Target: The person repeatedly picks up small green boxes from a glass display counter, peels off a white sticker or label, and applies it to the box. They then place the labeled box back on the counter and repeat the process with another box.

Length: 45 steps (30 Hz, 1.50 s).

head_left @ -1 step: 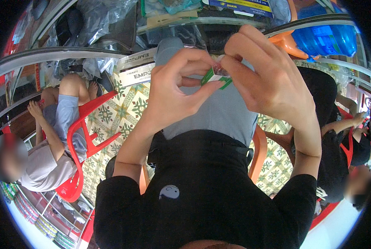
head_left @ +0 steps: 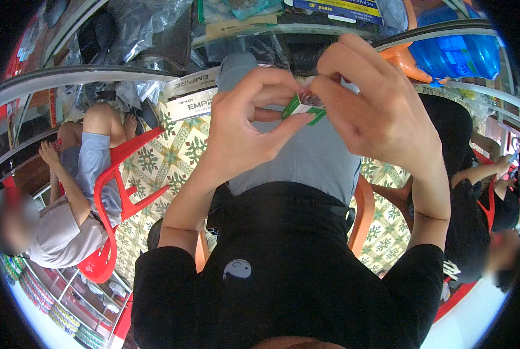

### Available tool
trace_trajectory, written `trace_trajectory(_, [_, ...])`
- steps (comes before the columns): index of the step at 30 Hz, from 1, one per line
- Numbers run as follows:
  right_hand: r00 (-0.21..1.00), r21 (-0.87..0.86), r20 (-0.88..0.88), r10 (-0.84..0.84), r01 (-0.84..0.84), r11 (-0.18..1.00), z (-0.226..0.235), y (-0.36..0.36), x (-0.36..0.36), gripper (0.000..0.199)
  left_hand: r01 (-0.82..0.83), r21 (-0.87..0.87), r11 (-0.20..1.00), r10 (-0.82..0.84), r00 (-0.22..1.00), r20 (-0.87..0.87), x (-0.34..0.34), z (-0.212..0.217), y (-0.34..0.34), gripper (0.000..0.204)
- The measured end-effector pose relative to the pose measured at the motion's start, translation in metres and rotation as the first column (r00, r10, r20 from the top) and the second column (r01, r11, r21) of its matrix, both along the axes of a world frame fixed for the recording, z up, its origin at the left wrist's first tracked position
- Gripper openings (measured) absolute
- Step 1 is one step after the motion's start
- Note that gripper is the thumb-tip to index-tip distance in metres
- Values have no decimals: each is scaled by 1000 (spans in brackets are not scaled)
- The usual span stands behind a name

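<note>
Above my lap, my left hand [head_left: 242, 128] is closed on a small green and white box [head_left: 296, 109], thumb along its near side and fingers curled around the far side. Clear plastic with something dark red in it [head_left: 310, 99] shows at the top of the box. My right hand [head_left: 379, 113] is closed, its thumb and bent fingers pinching at the plastic's edge. Those fingertips partly hide what they grip.
Two light cartons [head_left: 193, 107] stand on the patterned floor [head_left: 155, 154] beyond my left hand. Glass-edged counters with plastic bags [head_left: 138, 35] run ahead. A blue water bottle [head_left: 458, 57] lies at far right. People sit on both sides, one on a red chair [head_left: 106, 203].
My right hand has shifted very slightly right and its wrist has turned a little. The left hand and the box stay put.
</note>
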State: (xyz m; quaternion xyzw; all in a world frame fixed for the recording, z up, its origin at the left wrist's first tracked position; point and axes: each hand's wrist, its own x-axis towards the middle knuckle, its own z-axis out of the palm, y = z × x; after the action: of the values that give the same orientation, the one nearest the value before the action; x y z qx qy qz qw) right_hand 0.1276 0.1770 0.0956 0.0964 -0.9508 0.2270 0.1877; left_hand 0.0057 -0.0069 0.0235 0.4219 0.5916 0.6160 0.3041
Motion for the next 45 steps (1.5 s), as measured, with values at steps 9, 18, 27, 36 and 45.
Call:
trace_trajectory(9, [995, -374, 93, -21, 55, 926, -16, 19, 7, 30, 2, 73, 997, -8, 996, 89, -3, 1, 2, 51])
trace_trajectory(18, [989, -362, 133, -71, 115, 925, -21, 14, 8, 31, -26, 66, 998, 23, 999, 46, -1, -3, 4, 49])
trace_trajectory(27, [971, -500, 218, -96, 196, 843, -26, 14, 5, 23, -45, 47, 998, 50, 991, -121, -1, -6, 3, 49])
trace_trajectory(36, [995, -383, 96, -36, 71, 921, -27, 8, 8, 25, -72, 104, 992, 72, 997, 4, -4, -10, 5, 49])
trace_trajectory(45, [987, -420, 105, -118, 152, 895, -29, -1, 16, 28, -115, 146, 982, 115, 993, 11, 0, -9, 2, 47])
